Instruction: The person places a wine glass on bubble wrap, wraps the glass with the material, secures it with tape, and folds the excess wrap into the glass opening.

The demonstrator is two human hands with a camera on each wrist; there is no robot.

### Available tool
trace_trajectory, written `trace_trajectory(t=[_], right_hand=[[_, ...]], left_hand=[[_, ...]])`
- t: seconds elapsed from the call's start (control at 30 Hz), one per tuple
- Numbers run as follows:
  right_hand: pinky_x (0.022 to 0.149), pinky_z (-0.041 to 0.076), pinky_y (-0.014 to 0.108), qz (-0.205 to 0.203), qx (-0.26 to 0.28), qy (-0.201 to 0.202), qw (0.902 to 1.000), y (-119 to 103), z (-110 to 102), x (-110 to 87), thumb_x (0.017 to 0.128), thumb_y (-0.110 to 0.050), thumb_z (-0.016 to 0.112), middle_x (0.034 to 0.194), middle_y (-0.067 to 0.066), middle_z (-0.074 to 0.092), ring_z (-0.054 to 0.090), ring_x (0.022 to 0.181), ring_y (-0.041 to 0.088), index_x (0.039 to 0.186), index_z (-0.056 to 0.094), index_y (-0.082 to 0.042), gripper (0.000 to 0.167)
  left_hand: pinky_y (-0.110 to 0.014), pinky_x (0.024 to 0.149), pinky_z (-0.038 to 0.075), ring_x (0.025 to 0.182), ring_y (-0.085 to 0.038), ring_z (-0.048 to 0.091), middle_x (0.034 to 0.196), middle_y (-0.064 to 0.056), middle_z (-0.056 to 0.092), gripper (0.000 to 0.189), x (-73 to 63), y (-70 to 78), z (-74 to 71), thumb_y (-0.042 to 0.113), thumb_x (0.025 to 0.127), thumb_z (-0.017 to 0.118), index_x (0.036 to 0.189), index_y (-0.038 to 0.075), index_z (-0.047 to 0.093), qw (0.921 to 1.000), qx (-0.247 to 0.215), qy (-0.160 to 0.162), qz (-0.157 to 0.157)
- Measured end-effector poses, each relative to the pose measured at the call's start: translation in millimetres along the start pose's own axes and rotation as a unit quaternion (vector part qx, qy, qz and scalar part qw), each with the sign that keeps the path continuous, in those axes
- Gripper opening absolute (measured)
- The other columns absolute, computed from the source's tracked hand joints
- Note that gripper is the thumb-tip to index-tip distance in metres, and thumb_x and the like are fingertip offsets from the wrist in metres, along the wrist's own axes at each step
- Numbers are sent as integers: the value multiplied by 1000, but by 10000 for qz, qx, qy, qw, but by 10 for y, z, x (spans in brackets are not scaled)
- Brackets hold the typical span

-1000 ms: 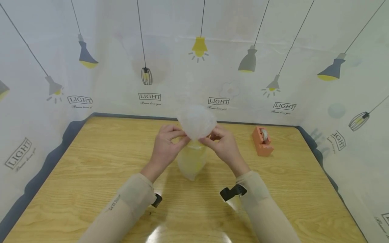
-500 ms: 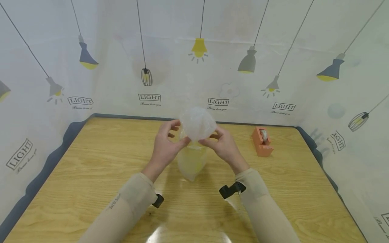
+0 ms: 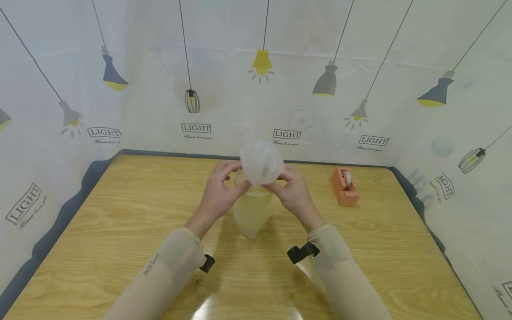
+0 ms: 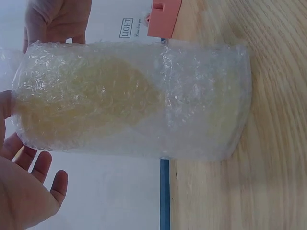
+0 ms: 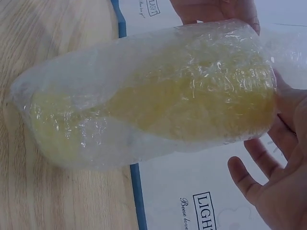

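A yellow stemmed glass point(image 4: 105, 91) stands upright on the table, wrapped in clear bubble wrap point(image 5: 115, 148) that reaches to the tabletop. The loose top of the wrap point(image 3: 262, 162) sticks up above the bowl. My left hand point(image 3: 216, 191) pinches this upper wrap from the left, near the glass's rim. Opposite it, my right hand point(image 3: 296, 191) pinches the wrap from the right. In both wrist views the lower fingers spread beside the bowl. The foot shows as a pale yellow disc through the wrap. In the head view the wrap's top hides some fingertips.
An orange tape dispenser point(image 3: 346, 186) with a roll of tape stands to the right on the wooden table point(image 3: 132, 213). A pale curtain point(image 3: 224, 66) printed with lamps hangs around the back and sides. Black straps point(image 3: 302, 253) sit at the wrists.
The wrap's loose top has drawn in narrower from the left and creased. My left fingers spread apart, then closed in on it again. The glass's base stayed in place.
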State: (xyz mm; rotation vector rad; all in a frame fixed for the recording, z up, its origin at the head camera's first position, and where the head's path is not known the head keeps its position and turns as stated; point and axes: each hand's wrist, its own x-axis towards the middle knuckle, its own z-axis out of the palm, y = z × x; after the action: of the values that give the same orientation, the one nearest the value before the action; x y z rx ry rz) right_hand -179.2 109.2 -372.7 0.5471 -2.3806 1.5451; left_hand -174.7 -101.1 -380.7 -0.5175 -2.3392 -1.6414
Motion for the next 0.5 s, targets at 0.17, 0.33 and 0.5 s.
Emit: trace_trajectory(t=[0.17, 0.33, 0.5], right_hand=[[91, 50, 54, -229, -108, 23, 9997, 7, 12, 13, 85, -3, 82, 104, 21, 73, 59, 103, 33, 109, 75, 3, 25], [91, 53, 53, -405, -131, -89, 9991, 18, 15, 16, 88, -3, 80, 120, 19, 68, 57, 112, 33, 106, 77, 5, 20], [88, 57, 49, -357, -232, -313, 9986, 12, 5, 22, 92, -4, 76, 133, 20, 56, 56, 117, 34, 108, 76, 8, 20]], left_hand=[[-55, 109, 42, 128, -29, 51, 132, -11, 60, 33, 7, -17, -12, 14, 91, 80, 120, 2, 72, 9995, 198, 31, 241], [-53, 108, 44, 124, -33, 54, 127, -14, 62, 27, 30, -15, -38, 13, 89, 81, 112, -2, 77, 9963, 579, 60, 637], [-53, 104, 45, 119, -36, 55, 125, -17, 61, 24, 40, 4, -54, 16, 88, 82, 103, -2, 79, 9919, 1010, 35, 765]])
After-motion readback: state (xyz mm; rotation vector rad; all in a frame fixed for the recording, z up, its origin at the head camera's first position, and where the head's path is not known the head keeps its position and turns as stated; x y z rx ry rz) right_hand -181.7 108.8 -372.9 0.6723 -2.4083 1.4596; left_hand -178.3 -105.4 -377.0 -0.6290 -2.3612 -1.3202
